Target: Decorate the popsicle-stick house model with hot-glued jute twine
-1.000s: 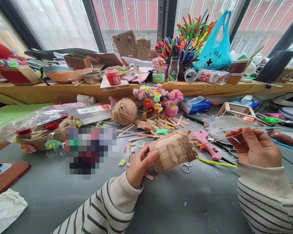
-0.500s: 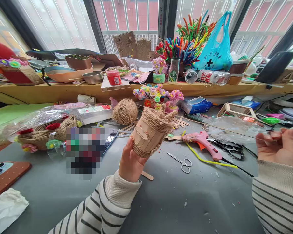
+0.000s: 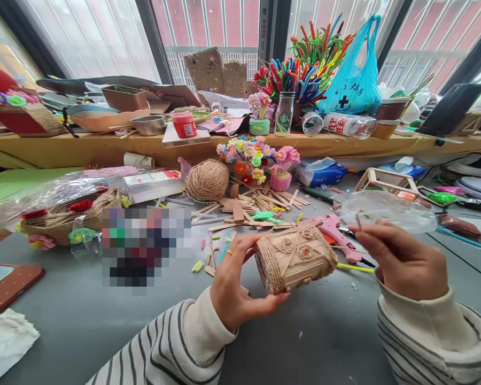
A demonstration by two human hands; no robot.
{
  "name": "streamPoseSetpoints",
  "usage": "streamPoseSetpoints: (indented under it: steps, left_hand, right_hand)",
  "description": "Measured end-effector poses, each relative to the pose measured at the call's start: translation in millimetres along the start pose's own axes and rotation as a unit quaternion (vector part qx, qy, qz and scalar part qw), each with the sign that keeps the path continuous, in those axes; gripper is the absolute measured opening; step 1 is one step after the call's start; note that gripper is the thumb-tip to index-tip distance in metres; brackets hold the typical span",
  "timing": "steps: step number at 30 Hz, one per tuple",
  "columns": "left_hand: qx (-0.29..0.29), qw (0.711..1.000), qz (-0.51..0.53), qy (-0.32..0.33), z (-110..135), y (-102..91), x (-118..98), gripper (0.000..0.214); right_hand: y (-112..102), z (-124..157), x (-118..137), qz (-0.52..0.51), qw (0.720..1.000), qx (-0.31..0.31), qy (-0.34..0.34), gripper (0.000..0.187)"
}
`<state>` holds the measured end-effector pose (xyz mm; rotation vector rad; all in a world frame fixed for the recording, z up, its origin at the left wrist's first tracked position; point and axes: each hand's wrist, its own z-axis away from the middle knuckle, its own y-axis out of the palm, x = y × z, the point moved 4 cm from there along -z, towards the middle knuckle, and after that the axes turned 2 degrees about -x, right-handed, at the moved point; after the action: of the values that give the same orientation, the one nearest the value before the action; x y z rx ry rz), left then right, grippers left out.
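Observation:
My left hand (image 3: 238, 289) grips a small round pot (image 3: 294, 259) made of wooden craft sticks, with its thumb below and fingers above one end. The pot lies tilted on its side in the air, both ends wrapped in twine. Twine spirals with red centres decorate its side. My right hand (image 3: 404, 259) is closed, pinching a strand of twine (image 3: 359, 222) just right of the pot. Behind them sits a ball of twine (image 3: 207, 181). A pink glue gun (image 3: 336, 235) is partly hidden behind the pot.
Loose craft sticks (image 3: 248, 206) are scattered beyond the pot. Pipe-cleaner flowers (image 3: 246, 152) and a blue tissue pack (image 3: 321, 172) stand behind. At left lie a twine basket (image 3: 56, 227) and a phone in a brown case (image 3: 14, 283). A crowded shelf (image 3: 224, 147) runs along the windows.
My left hand has turned the pot onto its side and moved it right and down. My right hand has come in leftward, close to the pot, still pinching the twine.

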<state>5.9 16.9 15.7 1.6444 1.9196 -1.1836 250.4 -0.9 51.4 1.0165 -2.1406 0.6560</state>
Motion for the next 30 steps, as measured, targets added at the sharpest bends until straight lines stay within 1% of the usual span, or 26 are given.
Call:
streamPoseSetpoints:
  steps: [1, 2, 3, 5, 7, 9, 12, 18, 21, 25, 27, 30]
  left_hand:
    - [0.000, 1.000, -0.010, 0.014, 1.3, 1.2, 0.7, 0.073]
    - [-0.003, 1.000, -0.018, 0.024, 2.5, 2.1, 1.8, 0.074]
    - [-0.004, 0.999, -0.023, 0.030, 3.6, 2.9, 3.1, 0.075]
    - [-0.003, 0.999, -0.032, 0.035, 5.2, 3.9, 4.9, 0.076]
    - [0.003, 0.999, -0.038, 0.038, 5.8, 4.3, 4.7, 0.076]
    - [0.011, 0.998, -0.044, 0.039, 5.5, 4.2, 3.6, 0.076]
    - [0.011, 0.998, -0.048, 0.036, 4.7, 3.8, 2.8, 0.076]
    - [-0.003, 0.998, -0.054, 0.034, 6.1, 4.8, 6.2, 0.076]
    - [-0.003, 0.998, -0.048, 0.032, 5.1, 3.9, 3.9, 0.076]
    - [0.012, 0.998, -0.059, -0.001, 1.9, 2.6, -1.1, 0.072]
    - [0.016, 0.998, -0.063, 0.002, 1.3, 2.6, -2.7, 0.072]
    - [0.009, 0.997, -0.066, 0.028, 2.2, 3.0, -2.2, 0.074]
  right_hand:
    - [5.0, 2.8, 7.7, 0.003, 0.995, 0.065, -0.074, 0.011]
    - [8.2, 5.4, 13.7, 0.005, 0.985, 0.113, -0.127, 0.016]
    - [10.0, 7.3, 18.7, 0.007, 0.976, 0.145, -0.164, 0.021]
    - [12.9, 9.3, 26.3, 0.008, 0.962, 0.189, -0.196, 0.028]
    - [15.8, 10.9, 33.4, 0.010, 0.953, 0.212, -0.218, 0.031]
    - [19.3, 13.7, 39.0, 0.021, 0.943, 0.228, -0.243, 0.030]
    - [24.5, 19.5, 42.7, 0.055, 0.928, 0.242, -0.277, 0.027]
    - [29.1, 27.8, 43.1, 0.106, 0.910, 0.241, -0.320, 0.022]
    - [29.1, 28.3, 42.6, 0.119, 0.908, 0.237, -0.325, 0.023]
    - [28.8, 28.6, 40.7, 0.130, 0.907, 0.236, -0.324, 0.026]
    - [28.9, 29.4, 40.0, 0.131, 0.905, 0.237, -0.328, 0.025]
    - [29.4, 30.4, 40.1, 0.134, 0.902, 0.239, -0.335, 0.025]
